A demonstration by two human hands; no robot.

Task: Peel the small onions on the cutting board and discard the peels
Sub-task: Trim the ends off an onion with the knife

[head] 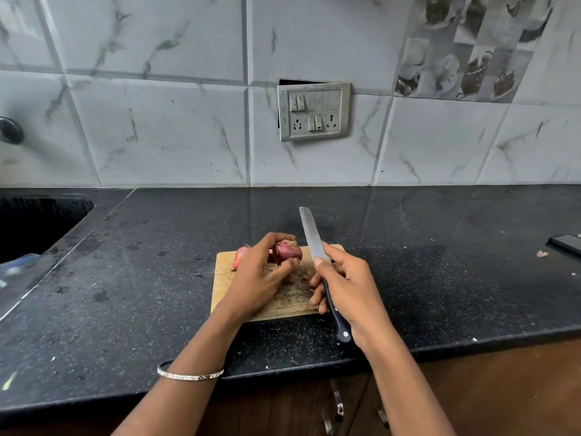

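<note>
Both bare forearms enter from the lower edge and converge toward centre. Left hand (259, 280): back toward camera, fingers curled, thumb and fingertips pinching a small round red-skinned onion (290, 251) held at its upper right. A thin silver metal bangle (190, 375) sits round the left forearm, short of the wrist. Right hand (350, 291): lower fingers wrapped round the black handle of a steel-bladed kitchen knife (312, 236), thumb tip and index finger forward at the blade base; blade points up and away. Hands near each other, not touching
</note>
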